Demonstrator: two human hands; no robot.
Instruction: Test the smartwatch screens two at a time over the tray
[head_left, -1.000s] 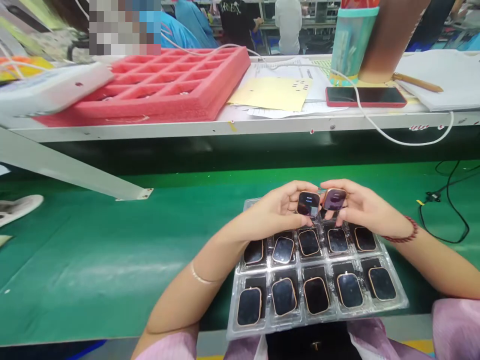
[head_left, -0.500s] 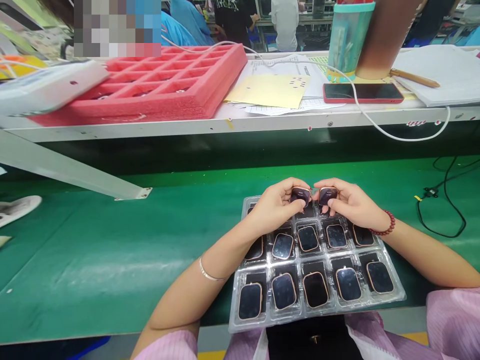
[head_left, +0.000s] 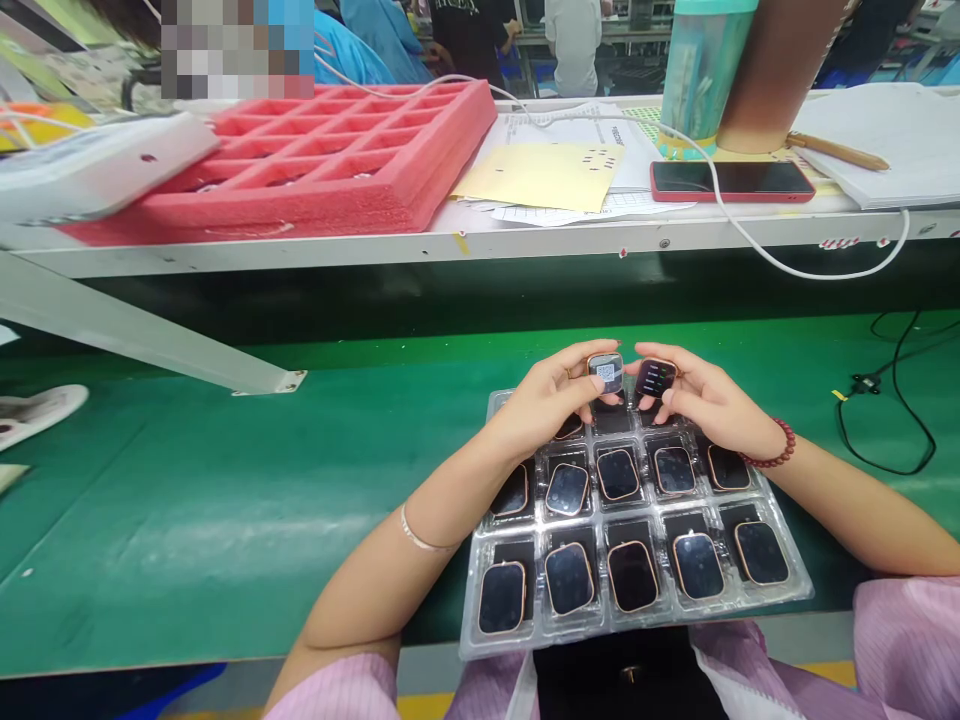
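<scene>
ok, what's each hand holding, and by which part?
Left hand: code-screen watch, thumb on its lower-left corner. Right hand: list-screen watch, thumb at its lower-right corner. Corners as pictured; finger contact behind is hidden.

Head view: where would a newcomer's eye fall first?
Probably the red foam tray, upper left on the white shelf. Then a QR-screen smartwatch in the left hand and a list-screen smartwatch in the right hand, both above the clear plastic tray.

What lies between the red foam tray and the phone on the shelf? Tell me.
A yellow sheet on top of white papers, with a white cable crossing the papers beyond it, as the head view shows.
</scene>
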